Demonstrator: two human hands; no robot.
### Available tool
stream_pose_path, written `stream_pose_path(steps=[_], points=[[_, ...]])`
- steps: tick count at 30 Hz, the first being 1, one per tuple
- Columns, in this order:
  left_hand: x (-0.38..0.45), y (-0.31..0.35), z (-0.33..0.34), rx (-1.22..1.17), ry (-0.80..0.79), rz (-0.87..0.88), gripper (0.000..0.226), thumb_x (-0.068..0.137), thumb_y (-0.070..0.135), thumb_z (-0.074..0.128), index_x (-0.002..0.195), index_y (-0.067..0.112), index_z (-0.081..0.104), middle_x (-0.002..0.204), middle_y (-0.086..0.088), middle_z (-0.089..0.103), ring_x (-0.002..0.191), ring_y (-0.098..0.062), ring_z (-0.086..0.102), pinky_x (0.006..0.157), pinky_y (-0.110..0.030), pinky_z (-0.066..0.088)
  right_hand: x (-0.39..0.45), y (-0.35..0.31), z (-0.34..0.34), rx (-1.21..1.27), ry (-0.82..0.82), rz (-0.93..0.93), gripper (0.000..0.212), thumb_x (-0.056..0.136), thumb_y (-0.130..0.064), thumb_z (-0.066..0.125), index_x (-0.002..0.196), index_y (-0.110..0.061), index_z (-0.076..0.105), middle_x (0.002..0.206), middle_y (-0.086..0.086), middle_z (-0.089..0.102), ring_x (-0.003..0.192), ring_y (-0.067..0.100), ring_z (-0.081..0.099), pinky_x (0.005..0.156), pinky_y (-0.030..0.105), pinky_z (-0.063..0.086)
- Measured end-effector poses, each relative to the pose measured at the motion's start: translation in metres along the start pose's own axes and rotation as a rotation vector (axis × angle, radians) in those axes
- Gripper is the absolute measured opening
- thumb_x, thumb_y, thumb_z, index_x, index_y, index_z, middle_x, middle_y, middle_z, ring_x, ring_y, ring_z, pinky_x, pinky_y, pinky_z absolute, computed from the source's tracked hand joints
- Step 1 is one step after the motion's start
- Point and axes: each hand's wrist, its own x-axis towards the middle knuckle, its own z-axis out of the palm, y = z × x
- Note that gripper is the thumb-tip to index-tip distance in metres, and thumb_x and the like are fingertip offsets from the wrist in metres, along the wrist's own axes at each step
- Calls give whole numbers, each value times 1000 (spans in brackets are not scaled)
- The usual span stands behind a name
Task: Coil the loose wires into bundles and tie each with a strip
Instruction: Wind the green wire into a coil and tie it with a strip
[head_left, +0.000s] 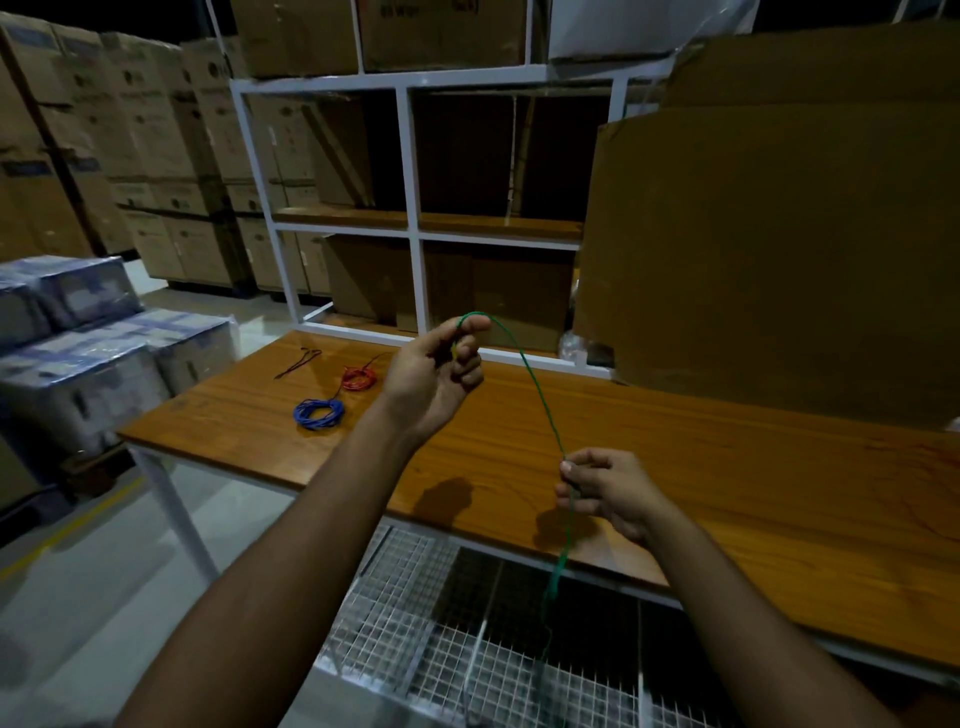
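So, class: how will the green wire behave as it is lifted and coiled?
Probably springy rather than limp: the green wire holds a smooth arch between the left hand and right hand. Likely light, since fingertip pinches carry it. Its free tail hangs wavy below, so it may tangle.

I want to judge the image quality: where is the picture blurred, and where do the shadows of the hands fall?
Head view: dim overall; the green wire is sharp between the left hand and right hand, but blurs where it hangs below the table edge. Both hands cast dark shadows on the wooden tabletop. Wide-angle distortion bends the white shelf frame.
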Motion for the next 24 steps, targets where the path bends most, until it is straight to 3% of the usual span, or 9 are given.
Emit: stream_pose_path(steps=[2, 4, 7, 10, 13, 15, 17, 22, 24], points=[[2, -4, 0, 75, 16, 4, 31, 105, 22, 35, 104, 6, 62, 73, -1, 49, 61, -9, 41, 63, -25, 32, -3, 0, 19, -45, 155, -2, 14, 97, -13, 61, 92, 0, 61, 75, 15, 64, 59, 22, 69, 52, 34, 58], [2, -10, 3, 120, 37, -2, 30, 107, 21, 34, 106, 6, 61, 75, -1, 51, 63, -9, 44, 67, -25, 34, -14, -12, 37, -363, 190, -34, 22, 99, -21, 60, 89, -1, 63, 67, 11, 66, 50, 17, 64, 46, 28, 52], [3, -17, 6, 217, 60, 9, 31, 108, 22, 35, 110, 4, 60, 76, -4, 53, 62, -10, 46, 64, -22, 40, -39, -49, 55, -962, -19, -167, 22, 97, -25, 63, 89, -7, 72, 75, 3, 73, 55, 9, 60, 49, 25, 48], [-1, -18, 1, 409, 20, 37, 35, 108, 23, 33, 117, 1, 58, 81, -7, 62, 71, -15, 57, 69, -24, 48, -64, -88, 66, -1230, -274, -311, 17, 95, -15, 62, 109, -20, 72, 88, -9, 69, 71, -2, 56, 65, 18, 46], [-7, -17, -4, 550, -46, 25, 36, 108, 25, 33, 120, 2, 59, 86, -9, 68, 77, -18, 65, 70, -27, 52, -75, -110, 65, -1287, -145, -516, 27, 96, -9, 57, 113, -25, 70, 94, -8, 66, 85, 6, 59, 77, 28, 52], [-9, -17, -3, 584, -83, 0, 37, 107, 26, 33, 119, 4, 60, 86, -12, 67, 72, -20, 64, 64, -27, 52, -72, -116, 59, -1248, 64, -724, 27, 95, -7, 56, 109, -24, 71, 92, -5, 67, 84, 11, 60, 73, 32, 50], [-11, -15, 1, 565, -124, -52, 37, 108, 26, 32, 119, 6, 60, 81, -14, 66, 61, -17, 60, 54, -23, 48, -63, -120, 53, -1176, 224, -861, 22, 94, -10, 59, 107, -23, 71, 91, -4, 70, 80, 12, 62, 67, 27, 44], [-13, -16, 7, 318, -219, -170, 43, 108, 30, 30, 115, 1, 62, 64, -8, 58, 41, -7, 43, 41, -17, 31, -43, -120, 47, -1088, 431, -971, 7, 95, -28, 64, 96, -24, 69, 85, -4, 72, 75, 12, 65, 60, 26, 48], [-11, -14, 4, 175, -273, -206, 43, 106, 32, 33, 111, 0, 62, 62, -6, 57, 37, -3, 39, 38, -16, 25, -36, -118, 44, -1038, 485, -915, 18, 94, -39, 63, 83, -26, 67, 72, -6, 66, 66, 8, 60, 53, 23, 43]])
